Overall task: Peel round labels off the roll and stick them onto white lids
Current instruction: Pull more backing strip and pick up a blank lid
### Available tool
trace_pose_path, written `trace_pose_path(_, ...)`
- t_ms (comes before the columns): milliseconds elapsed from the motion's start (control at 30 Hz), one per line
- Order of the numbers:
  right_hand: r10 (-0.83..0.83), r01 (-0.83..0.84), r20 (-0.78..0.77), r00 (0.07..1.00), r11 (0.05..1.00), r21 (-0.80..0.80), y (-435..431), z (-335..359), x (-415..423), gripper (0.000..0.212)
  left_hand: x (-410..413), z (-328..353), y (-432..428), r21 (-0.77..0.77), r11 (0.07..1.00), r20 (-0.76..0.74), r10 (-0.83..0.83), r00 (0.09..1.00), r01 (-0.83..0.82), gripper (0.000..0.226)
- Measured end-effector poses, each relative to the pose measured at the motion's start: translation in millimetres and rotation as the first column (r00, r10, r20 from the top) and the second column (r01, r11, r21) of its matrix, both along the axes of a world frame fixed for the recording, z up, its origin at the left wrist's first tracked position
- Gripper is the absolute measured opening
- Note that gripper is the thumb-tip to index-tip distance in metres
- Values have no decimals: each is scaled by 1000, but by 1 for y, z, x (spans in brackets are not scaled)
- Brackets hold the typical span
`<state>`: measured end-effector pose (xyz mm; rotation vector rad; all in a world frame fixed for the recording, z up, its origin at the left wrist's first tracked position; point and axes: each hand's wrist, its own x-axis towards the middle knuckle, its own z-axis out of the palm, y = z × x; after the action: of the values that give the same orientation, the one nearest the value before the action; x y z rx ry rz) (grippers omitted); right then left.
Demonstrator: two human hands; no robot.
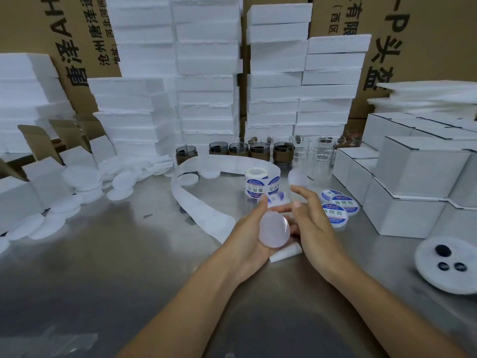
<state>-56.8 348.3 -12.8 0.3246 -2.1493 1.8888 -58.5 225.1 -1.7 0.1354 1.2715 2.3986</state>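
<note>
My left hand grips a blank white lid in its palm, low over the steel table. A blue and white round label on its backing strip lies just beyond the lid, between the fingertips of both hands. My right hand hovers beside the lid with fingers loosely spread; whether it pinches the label is unclear. The label roll stands behind the hands. Three labelled lids lie to the right. Several blank lids are heaped at the left.
An emptied backing strip curls across the steel table. Dark-filled and empty glass jars line the back. White cartons stack at the right, foam slabs behind, and a foam disc with black rings at the right edge.
</note>
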Motion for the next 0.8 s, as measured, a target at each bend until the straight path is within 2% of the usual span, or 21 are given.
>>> trace_pose_path(100,-138,140,-102,985,990,9,2,10,3,22,-1,-2,1,-22,998,33,52,998,-52,49)
trace_pose_path(200,-218,196,-111,970,965,-176,5,22,7,24,-5,-3,-1,-33,996,64,79,995,-77,45)
trace_pose_path(300,-125,133,46,991,926,-354,4,30,14,39,-7,-6,-2,-24,997,78,73,994,-71,48)
trace_pose_path(400,112,-22,184,977,901,-434,2,31,18,39,-10,-10,-2,47,999,61,6,998,-9,62)
trace_pose_path(467,239,-135,233,943,912,-387,2,29,19,24,-11,-13,-2,101,994,52,-48,997,43,70)
trace_pose_path(533,306,-214,271,913,923,-321,1,27,21,20,-11,-14,-2,128,991,67,-59,996,50,64)
trace_pose_path(667,331,-254,311,891,931,-264,2,22,22,20,-13,-13,-3,105,994,131,2,991,-16,56)
trace_pose_path(800,282,-206,359,890,950,-235,2,20,21,13,-14,-12,-3,47,996,144,68,987,-75,57)
